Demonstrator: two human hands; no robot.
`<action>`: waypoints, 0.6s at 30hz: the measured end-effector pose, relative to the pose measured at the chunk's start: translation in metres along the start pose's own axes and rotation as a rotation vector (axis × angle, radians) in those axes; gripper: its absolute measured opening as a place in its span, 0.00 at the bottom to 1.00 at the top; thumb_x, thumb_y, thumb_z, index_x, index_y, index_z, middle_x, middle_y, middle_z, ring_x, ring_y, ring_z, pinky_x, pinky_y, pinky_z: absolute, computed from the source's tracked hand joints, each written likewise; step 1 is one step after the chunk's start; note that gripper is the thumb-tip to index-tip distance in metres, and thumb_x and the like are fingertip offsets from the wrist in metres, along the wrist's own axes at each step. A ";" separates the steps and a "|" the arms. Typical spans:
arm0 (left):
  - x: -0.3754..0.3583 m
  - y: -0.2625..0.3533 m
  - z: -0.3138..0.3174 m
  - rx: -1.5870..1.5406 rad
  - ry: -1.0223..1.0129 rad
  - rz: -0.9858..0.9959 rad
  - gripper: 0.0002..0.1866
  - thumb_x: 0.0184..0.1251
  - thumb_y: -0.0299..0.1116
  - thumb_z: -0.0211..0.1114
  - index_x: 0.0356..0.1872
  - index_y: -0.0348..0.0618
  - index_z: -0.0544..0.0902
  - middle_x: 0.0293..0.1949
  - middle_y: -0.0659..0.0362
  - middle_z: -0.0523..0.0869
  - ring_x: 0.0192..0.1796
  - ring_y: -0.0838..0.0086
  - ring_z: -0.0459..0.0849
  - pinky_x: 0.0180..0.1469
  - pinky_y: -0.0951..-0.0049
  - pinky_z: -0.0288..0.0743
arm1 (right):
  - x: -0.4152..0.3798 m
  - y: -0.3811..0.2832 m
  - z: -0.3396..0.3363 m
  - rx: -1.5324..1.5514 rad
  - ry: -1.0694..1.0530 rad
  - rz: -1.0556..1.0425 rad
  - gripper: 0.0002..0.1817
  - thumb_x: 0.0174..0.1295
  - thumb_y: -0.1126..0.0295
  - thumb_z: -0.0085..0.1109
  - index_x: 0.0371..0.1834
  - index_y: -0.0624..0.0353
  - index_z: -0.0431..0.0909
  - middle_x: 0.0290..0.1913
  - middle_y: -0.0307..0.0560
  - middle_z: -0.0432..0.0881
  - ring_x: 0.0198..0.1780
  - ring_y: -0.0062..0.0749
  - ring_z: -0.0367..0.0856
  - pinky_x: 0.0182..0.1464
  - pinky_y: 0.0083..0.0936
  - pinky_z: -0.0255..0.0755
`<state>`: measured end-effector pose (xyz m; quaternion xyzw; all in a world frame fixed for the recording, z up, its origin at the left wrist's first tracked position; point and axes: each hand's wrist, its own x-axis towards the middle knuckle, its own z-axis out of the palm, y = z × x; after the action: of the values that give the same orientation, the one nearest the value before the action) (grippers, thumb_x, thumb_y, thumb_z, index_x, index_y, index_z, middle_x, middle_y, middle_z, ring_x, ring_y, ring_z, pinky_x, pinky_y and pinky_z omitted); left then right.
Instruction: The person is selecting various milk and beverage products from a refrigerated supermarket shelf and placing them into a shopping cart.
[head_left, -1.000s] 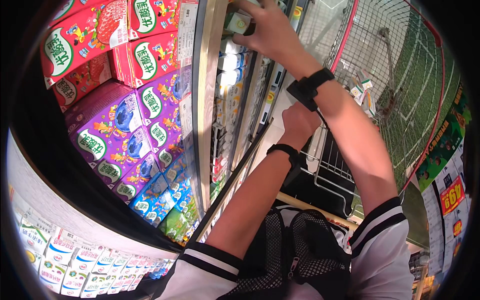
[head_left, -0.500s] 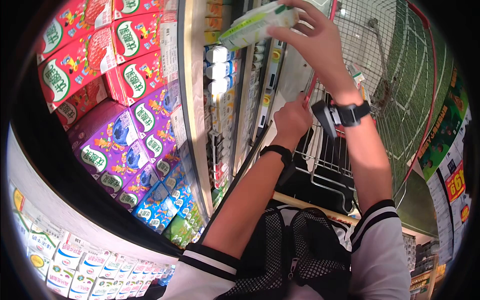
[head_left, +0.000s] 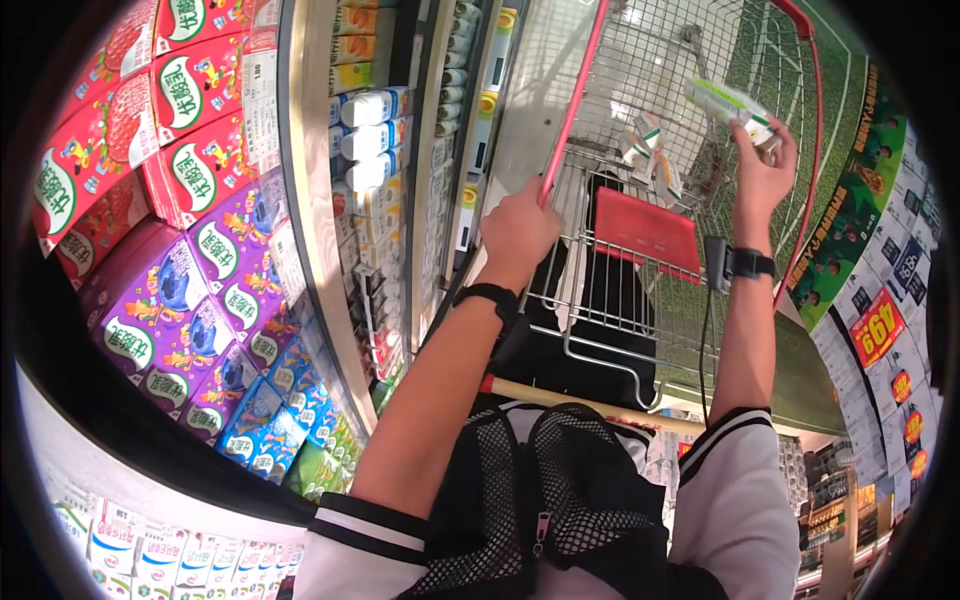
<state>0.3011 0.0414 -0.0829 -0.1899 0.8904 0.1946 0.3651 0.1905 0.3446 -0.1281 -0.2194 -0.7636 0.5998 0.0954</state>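
In the head view my left hand [head_left: 520, 235] is wrapped around the red bar [head_left: 572, 110] of a metal shopping cart [head_left: 610, 330]. My right hand [head_left: 768, 170] holds a white and green drink carton [head_left: 728, 100] by one end, tilted, over the wire basket. Lower in the basket lie several small white cartons [head_left: 650, 155] with green and orange marks. A red plastic flap [head_left: 648, 232] sits at the near end of the cart. Both wrists wear black straps.
Stacked red drink boxes [head_left: 195, 90], purple boxes [head_left: 170, 300] and blue boxes [head_left: 270, 430] fill the shelf at left. White bottles [head_left: 372, 140] stand on a shelf further along. Price posters [head_left: 875, 325] hang at right. A black mesh bag [head_left: 540, 490] is against my chest.
My right hand has carried the carton from beside the shelves rightward, over the cart basket. The left hand stays on the red bar, and the view has shifted right.
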 end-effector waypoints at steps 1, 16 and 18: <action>0.000 0.000 0.000 0.014 0.009 0.013 0.17 0.76 0.45 0.60 0.57 0.49 0.83 0.35 0.46 0.91 0.42 0.43 0.90 0.44 0.45 0.81 | 0.001 0.027 -0.004 -0.035 0.067 0.096 0.30 0.56 0.74 0.80 0.61 0.62 0.77 0.58 0.56 0.83 0.60 0.35 0.84 0.62 0.32 0.79; 0.000 -0.005 0.006 0.022 0.075 0.047 0.15 0.76 0.45 0.60 0.54 0.49 0.83 0.32 0.47 0.90 0.39 0.44 0.89 0.41 0.46 0.81 | -0.083 0.179 -0.030 -0.477 0.269 0.680 0.45 0.45 0.58 0.83 0.66 0.54 0.68 0.69 0.69 0.61 0.62 0.55 0.76 0.67 0.44 0.74; 0.000 -0.004 0.005 0.021 0.063 0.041 0.15 0.76 0.45 0.60 0.54 0.49 0.83 0.32 0.46 0.90 0.40 0.44 0.89 0.41 0.46 0.81 | -0.080 0.180 -0.031 -0.535 0.227 0.684 0.46 0.46 0.57 0.82 0.67 0.54 0.67 0.69 0.70 0.60 0.62 0.56 0.75 0.67 0.45 0.74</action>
<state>0.3064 0.0404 -0.0871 -0.1736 0.9071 0.1867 0.3349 0.3135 0.3685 -0.2831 -0.5406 -0.7601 0.3505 -0.0850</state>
